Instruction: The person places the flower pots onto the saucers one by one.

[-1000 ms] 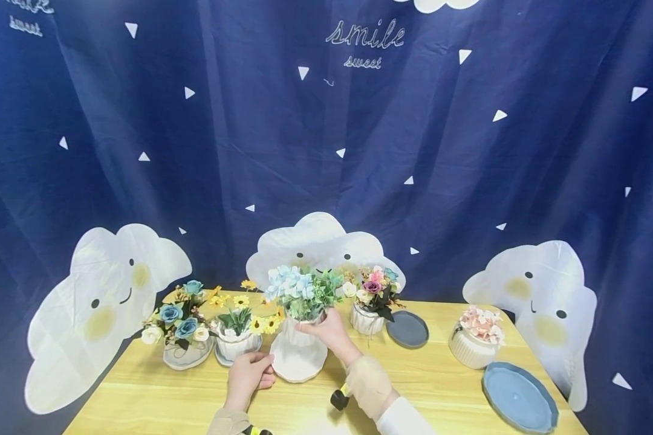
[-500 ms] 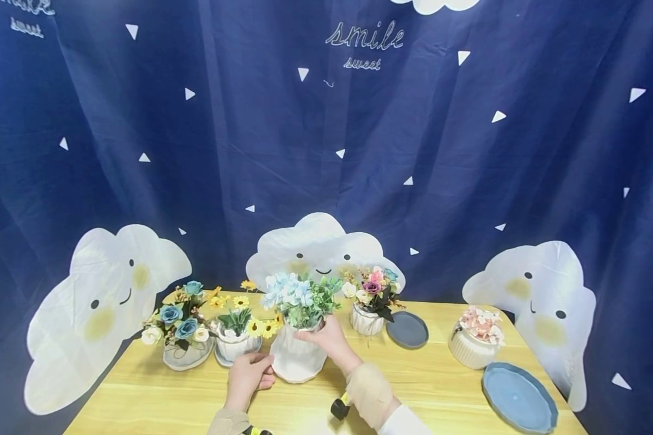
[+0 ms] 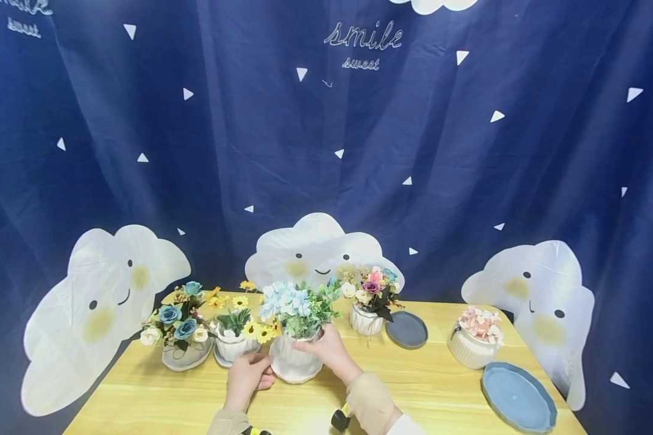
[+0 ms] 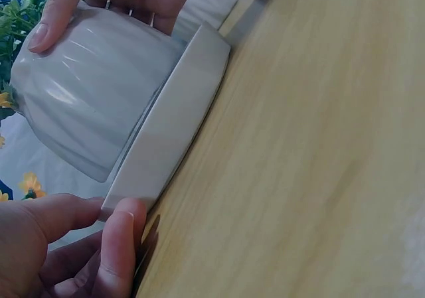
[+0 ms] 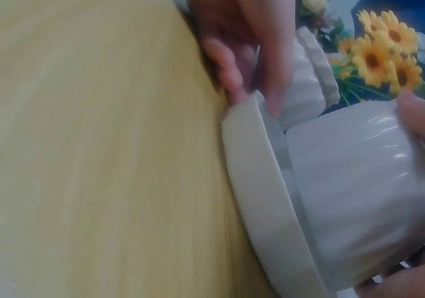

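Wood-grain counter [image 3: 432,389], with a navy curtain [image 3: 283,139] at twelve o'clock. My right hand [image 3: 331,349], at three o'clock, grips the white flowerpot [image 4: 89,95] inside the white saucer [image 4: 169,122]; my left hand [image 3: 248,376] pinches the saucer's rim at nine o'clock.

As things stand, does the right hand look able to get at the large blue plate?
Probably not: the right hand grips the white pot. Once freed, it likely could, since only bare tabletop appears between it and the large blue plate.
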Demonstrator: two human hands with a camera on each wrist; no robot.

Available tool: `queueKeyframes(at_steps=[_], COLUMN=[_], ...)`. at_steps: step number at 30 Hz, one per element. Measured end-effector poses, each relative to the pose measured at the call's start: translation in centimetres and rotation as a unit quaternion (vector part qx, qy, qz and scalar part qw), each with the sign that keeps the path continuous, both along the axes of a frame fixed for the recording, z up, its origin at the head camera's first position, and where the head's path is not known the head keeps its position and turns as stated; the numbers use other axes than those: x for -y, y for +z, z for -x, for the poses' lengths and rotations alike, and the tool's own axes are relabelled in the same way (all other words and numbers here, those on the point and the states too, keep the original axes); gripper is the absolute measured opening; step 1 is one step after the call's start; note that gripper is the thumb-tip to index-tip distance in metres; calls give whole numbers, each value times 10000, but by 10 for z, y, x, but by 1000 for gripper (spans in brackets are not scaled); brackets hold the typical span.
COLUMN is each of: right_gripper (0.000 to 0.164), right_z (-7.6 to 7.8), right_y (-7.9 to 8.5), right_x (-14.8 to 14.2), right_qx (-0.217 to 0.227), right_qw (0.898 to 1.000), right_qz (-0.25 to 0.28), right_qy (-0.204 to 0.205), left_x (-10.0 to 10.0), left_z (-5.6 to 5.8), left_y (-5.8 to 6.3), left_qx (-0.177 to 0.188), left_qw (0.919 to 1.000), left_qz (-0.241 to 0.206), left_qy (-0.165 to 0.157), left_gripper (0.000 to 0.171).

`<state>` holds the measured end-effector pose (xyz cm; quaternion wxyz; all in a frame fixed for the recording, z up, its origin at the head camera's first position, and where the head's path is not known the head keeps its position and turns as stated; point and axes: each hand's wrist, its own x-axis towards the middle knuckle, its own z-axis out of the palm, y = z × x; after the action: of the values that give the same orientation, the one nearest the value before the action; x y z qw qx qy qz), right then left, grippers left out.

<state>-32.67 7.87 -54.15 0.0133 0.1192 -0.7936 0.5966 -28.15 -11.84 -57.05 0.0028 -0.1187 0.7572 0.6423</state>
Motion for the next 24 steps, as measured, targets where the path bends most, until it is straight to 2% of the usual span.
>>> queueKeyframes(at_steps=[12,24], right_gripper=[69,77], right_z=[-8,-8], right_y=[-2,-9], right_x=[3,5], right_qx=[-41,56], right_qw=[9999,9995], right_qz=[80,298], right_qy=[89,115], left_x=[0,1], left_z=[0,1], left_y=[-1,-4], left_qx=[12,-48], left_qw=[10000,10000], left_qz=[10,43], left_qy=[31,32], left_gripper=[37,39])
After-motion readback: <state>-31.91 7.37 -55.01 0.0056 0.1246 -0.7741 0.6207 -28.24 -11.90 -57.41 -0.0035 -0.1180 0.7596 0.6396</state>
